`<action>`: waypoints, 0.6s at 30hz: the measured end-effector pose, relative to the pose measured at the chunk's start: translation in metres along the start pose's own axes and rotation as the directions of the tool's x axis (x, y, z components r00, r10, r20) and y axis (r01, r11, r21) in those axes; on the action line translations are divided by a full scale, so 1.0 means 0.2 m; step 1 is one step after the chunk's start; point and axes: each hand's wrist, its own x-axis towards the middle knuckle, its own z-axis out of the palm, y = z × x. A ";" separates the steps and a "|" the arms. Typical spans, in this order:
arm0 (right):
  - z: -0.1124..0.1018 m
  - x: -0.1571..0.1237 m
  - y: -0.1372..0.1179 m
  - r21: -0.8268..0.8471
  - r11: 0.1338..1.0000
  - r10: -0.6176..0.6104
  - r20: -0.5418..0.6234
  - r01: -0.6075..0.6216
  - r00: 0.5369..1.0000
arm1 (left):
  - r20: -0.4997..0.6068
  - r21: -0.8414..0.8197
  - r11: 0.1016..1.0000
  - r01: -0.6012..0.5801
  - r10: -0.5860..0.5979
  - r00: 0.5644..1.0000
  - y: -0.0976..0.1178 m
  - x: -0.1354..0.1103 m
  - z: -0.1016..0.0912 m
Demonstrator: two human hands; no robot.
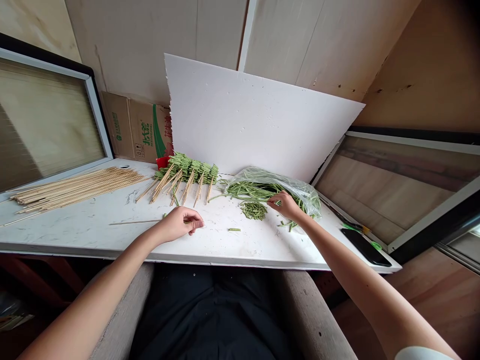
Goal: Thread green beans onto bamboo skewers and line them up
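Note:
My left hand [181,223] rests on the white table [93,225] with fingers curled around a thin bamboo skewer [135,222] that lies pointing left. My right hand [285,204] reaches into the long green beans [247,190] spilling from a clear plastic bag [296,190], its fingers pinched on a bean. A small heap of cut bean pieces [254,210] lies between my hands, and one loose piece [234,229] sits nearer the front edge.
Finished bean skewers [185,172] lie in a row at the back. A bundle of bare skewers [75,187] lies at left. A black phone [365,246] sits at the right edge. A cardboard box [137,131] and white board [255,125] stand behind.

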 end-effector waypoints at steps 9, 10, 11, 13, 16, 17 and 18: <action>0.02 0.07 -0.01 0.019 0.996 0.084 -0.089 -0.083 0.993 | 0.001 0.009 1.000 -0.005 0.005 1.000 -0.01 0.00 0.00; 0.01 0.09 -0.02 0.020 0.996 0.086 -0.093 -0.084 0.992 | 0.001 0.012 1.000 -0.005 0.005 1.000 0.00 0.00 -0.01; 0.01 0.10 -0.02 0.021 0.996 0.084 -0.095 -0.083 0.992 | 0.001 0.013 1.000 -0.004 0.004 1.000 0.00 0.00 -0.01; 0.01 0.12 -0.02 0.023 0.997 0.073 -0.093 -0.071 0.993 | 0.003 0.016 1.000 -0.001 0.001 1.000 0.00 0.00 -0.01; 0.01 0.13 -0.02 0.027 0.999 0.046 -0.091 -0.044 0.995 | 0.004 0.019 1.000 0.004 -0.004 1.000 -0.01 0.00 -0.01; 0.02 0.13 -0.02 0.025 0.999 0.034 -0.091 -0.032 0.995 | 0.005 0.020 1.000 0.003 -0.003 1.000 -0.01 0.00 -0.01; 0.02 0.12 -0.02 0.023 1.000 0.023 -0.089 -0.021 0.996 | 0.006 0.020 1.000 0.002 -0.002 1.000 -0.02 0.00 -0.02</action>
